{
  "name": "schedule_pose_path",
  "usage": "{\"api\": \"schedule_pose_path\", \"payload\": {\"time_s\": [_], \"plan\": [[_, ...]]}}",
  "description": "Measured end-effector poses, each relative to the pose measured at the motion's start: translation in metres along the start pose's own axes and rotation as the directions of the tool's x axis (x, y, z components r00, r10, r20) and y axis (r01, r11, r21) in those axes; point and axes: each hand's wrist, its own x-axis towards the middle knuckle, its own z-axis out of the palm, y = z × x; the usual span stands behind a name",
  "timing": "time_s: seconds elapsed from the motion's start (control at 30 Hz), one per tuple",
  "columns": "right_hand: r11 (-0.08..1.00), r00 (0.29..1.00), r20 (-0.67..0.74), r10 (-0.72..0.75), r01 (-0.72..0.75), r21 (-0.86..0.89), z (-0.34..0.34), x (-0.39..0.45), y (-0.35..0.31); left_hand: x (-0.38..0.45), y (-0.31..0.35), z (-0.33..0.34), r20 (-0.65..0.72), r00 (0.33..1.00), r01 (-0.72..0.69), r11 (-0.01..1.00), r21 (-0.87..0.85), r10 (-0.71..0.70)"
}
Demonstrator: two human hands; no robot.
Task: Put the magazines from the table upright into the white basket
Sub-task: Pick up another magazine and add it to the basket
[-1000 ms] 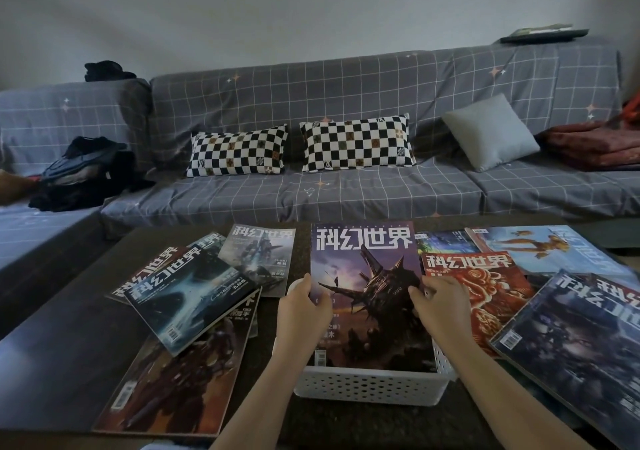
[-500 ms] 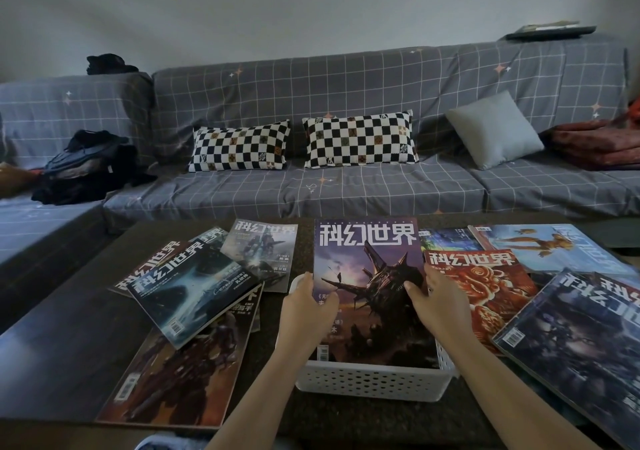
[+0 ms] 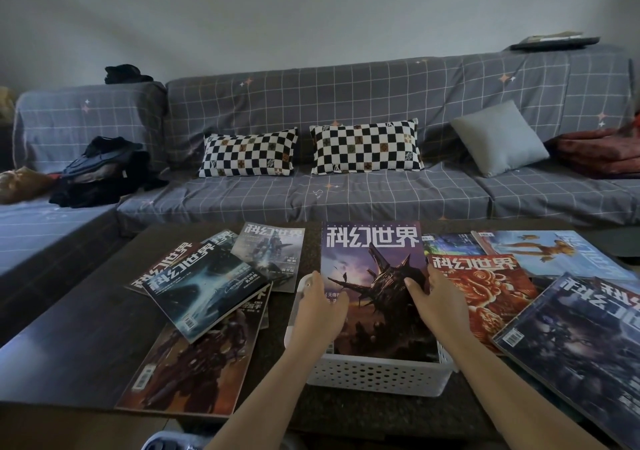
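**A:** What do you see, from the left?

**B:** On the left of the table (image 3: 69, 352) I see a loose pile of magazines: a dark one with armoured figures (image 3: 194, 363) at the bottom, a blue one (image 3: 204, 287) lying across it, and a grey one (image 3: 268, 254) behind. All of them lie flat and untouched.

**A:** And the middle?

**B:** The basket (image 3: 377, 375) sits in front of me with one purple magazine (image 3: 372, 276) standing in it, cover toward me, leaning slightly back. My left hand (image 3: 320, 314) curls round its left edge, just inside the basket's end wall. My right hand (image 3: 438, 306) lies with straight fingers pressed on the cover near the right edge. I can't see its thumb.

**A:** How do I seat it well?

**B:** I judge that the bottom edge should rest squarely on the basket floor before I let go. I'd keep both sides steady, push the magazine against the far wall so it cannot slump, and release the right hand first. The paper is limp, so a lone copy may bow or slide forward.

**A:** What is on the right?

**B:** A red magazine (image 3: 481, 294) is just beside the basket. A pale blue one (image 3: 554, 252) lies behind it, and a dark blue one (image 3: 581, 345) overlaps at the table's near right. Those all wait to go in.
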Motion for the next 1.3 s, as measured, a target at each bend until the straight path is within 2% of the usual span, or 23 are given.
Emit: {"api": "schedule_pose_path", "payload": {"time_s": [0.1, 0.17, 0.23, 0.37, 0.47, 0.67, 0.8, 0.97, 1.13, 1.3], "plan": [[0.998, 0.999, -0.026, 0.040, -0.039, 0.039, -0.003, -0.010, -0.008, -0.007, 0.005, -0.003, -0.015, 1.000, -0.018, 0.999, -0.033, 0.017], [0.999, 0.995, -0.093, -0.030, 0.032, 0.015, -0.005, -0.021, -0.018, -0.010, 0.010, -0.008, -0.031, 0.999, -0.046, 0.997, -0.066, 0.044], [0.990, 0.988, -0.094, -0.122, 0.127, 0.054, -0.007, -0.032, -0.034, -0.012, 0.013, -0.016, -0.045, 0.998, -0.044, 0.991, -0.127, 0.038], [0.948, 0.972, 0.033, -0.232, 0.218, 0.233, -0.002, -0.044, -0.072, -0.009, 0.013, -0.039, -0.097, 0.995, -0.039, 0.985, -0.169, 0.022], [0.916, 0.946, 0.099, -0.308, 0.267, 0.301, 0.016, -0.044, -0.098, -0.008, 0.005, -0.060, -0.190, 0.982, -0.029, 0.986, -0.163, -0.003], [0.881, 0.887, 0.266, -0.377, 0.254, 0.400, 0.072, -0.034, -0.138, 0.001, -0.040, -0.104, -0.304, 0.950, 0.015, 0.982, -0.186, -0.072], [0.888, 0.830, 0.378, -0.411, 0.270, 0.374, 0.114, -0.016, -0.163, 0.007, -0.076, -0.127, -0.382, 0.918, 0.061, 0.989, -0.138, -0.110], [0.924, 0.742, 0.559, -0.370, 0.231, 0.305, 0.171, 0.009, -0.191, 0.022, -0.121, -0.149, -0.468, 0.851, 0.260, 0.966, -0.017, -0.237], [0.950, 0.725, 0.616, -0.308, 0.269, 0.158, 0.218, 0.028, -0.201, 0.037, -0.153, -0.157, -0.446, 0.830, 0.351, 0.935, -0.049, -0.335], [0.955, 0.724, 0.647, -0.238, 0.297, 0.018, 0.241, 0.040, -0.204, 0.049, -0.169, -0.162, -0.443, 0.805, 0.343, 0.919, -0.193, -0.393]]}}
